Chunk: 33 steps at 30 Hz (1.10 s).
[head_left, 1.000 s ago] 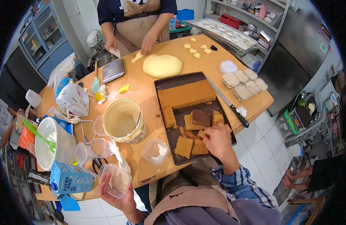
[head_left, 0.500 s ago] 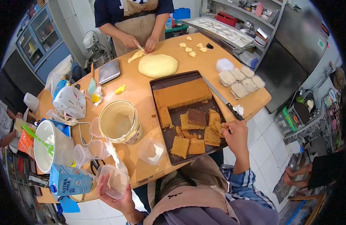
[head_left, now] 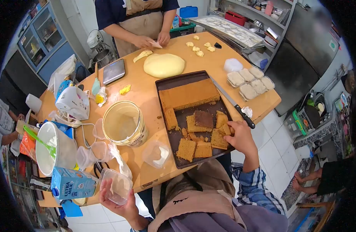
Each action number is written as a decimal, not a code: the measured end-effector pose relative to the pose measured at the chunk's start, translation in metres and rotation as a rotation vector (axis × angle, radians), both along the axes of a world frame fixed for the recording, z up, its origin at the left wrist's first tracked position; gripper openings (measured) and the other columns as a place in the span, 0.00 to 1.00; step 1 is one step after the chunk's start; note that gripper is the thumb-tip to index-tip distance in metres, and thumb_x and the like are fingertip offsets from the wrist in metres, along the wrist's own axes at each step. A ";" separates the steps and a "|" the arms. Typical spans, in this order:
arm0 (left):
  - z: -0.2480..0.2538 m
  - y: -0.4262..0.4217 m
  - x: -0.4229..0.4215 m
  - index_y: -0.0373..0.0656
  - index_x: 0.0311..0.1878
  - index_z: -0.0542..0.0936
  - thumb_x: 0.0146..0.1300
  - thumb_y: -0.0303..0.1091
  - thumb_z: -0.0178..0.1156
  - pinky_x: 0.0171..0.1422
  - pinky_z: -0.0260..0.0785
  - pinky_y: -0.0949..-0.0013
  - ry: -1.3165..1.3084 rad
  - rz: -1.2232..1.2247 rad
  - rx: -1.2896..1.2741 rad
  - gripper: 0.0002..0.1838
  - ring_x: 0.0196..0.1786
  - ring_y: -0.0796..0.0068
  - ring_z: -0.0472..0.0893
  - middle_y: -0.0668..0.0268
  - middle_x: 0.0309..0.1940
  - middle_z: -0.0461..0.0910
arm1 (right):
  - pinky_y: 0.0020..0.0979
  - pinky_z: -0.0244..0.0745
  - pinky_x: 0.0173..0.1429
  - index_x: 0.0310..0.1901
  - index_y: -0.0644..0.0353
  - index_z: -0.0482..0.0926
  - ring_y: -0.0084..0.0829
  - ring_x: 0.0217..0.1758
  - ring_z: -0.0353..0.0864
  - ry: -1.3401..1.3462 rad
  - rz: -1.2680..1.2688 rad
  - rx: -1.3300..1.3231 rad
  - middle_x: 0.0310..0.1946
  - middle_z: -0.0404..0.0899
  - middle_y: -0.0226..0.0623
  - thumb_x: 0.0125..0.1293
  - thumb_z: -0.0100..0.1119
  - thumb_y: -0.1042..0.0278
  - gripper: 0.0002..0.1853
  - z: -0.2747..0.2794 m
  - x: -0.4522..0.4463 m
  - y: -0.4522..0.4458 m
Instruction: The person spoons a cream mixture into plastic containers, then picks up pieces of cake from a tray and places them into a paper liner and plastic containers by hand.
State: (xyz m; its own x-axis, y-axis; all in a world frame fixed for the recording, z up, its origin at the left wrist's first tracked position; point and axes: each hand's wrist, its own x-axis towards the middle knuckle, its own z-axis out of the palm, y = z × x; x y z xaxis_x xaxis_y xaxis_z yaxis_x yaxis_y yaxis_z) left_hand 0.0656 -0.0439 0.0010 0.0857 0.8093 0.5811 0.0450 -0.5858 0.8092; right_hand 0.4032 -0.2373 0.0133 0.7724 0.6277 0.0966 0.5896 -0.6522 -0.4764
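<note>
My left hand (head_left: 122,207) grips a clear plastic container (head_left: 118,187) at the table's front edge. At the right rim of the dark baking tray (head_left: 172,145), my right hand (head_left: 241,137) has thumb and index finger curved apart beside a piece of brown sponge cake (head_left: 224,130); whether the fingertips touch it I cannot tell. Several cut cake pieces (head_left: 186,150) lie in the tray's near half, one with a darker top (head_left: 203,119). A large uncut cake slab (head_left: 191,93) fills the far side. Another clear container (head_left: 156,154) with something white inside stands left of the tray.
A knife (head_left: 234,103) lies along the tray's right side, near several filled containers (head_left: 250,83). Left are a cream-coloured bucket (head_left: 124,121), a white tub (head_left: 54,149) and a milk carton (head_left: 73,185). Across the table a co-worker's hands (head_left: 152,40) work behind a dough mound (head_left: 164,64).
My right hand's fingers have opened a little and shifted slightly at the cake pieces. My left hand keeps its container. The co-worker's hands have moved apart, with something pale in one.
</note>
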 end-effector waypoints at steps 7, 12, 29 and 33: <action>0.000 0.001 0.001 0.46 0.59 0.60 0.44 0.31 0.73 0.71 0.53 0.52 0.024 0.004 0.013 0.40 0.63 0.57 0.66 0.52 0.57 0.68 | 0.43 0.71 0.50 0.45 0.62 0.79 0.50 0.45 0.76 -0.007 -0.030 0.056 0.37 0.78 0.50 0.46 0.66 0.68 0.21 -0.014 0.012 -0.002; 0.004 0.000 0.004 0.46 0.58 0.60 0.45 0.32 0.72 0.71 0.53 0.52 0.011 -0.009 0.003 0.38 0.64 0.57 0.65 0.55 0.56 0.70 | 0.43 0.72 0.48 0.44 0.61 0.79 0.51 0.43 0.77 -0.017 0.010 0.024 0.38 0.77 0.50 0.47 0.65 0.69 0.19 0.007 -0.002 0.006; 0.003 0.000 0.001 0.46 0.58 0.60 0.44 0.33 0.73 0.70 0.54 0.52 0.005 0.033 0.004 0.39 0.63 0.57 0.67 0.53 0.58 0.68 | 0.31 0.74 0.46 0.42 0.65 0.81 0.40 0.41 0.82 0.284 -0.041 0.237 0.37 0.82 0.48 0.47 0.59 0.74 0.17 0.006 0.046 0.001; 0.003 0.000 -0.001 0.46 0.58 0.60 0.43 0.32 0.73 0.69 0.56 0.52 0.011 0.032 0.021 0.40 0.62 0.56 0.68 0.53 0.59 0.66 | 0.34 0.74 0.45 0.43 0.65 0.80 0.42 0.39 0.81 0.196 0.112 0.212 0.36 0.82 0.48 0.46 0.61 0.71 0.19 0.005 0.057 0.018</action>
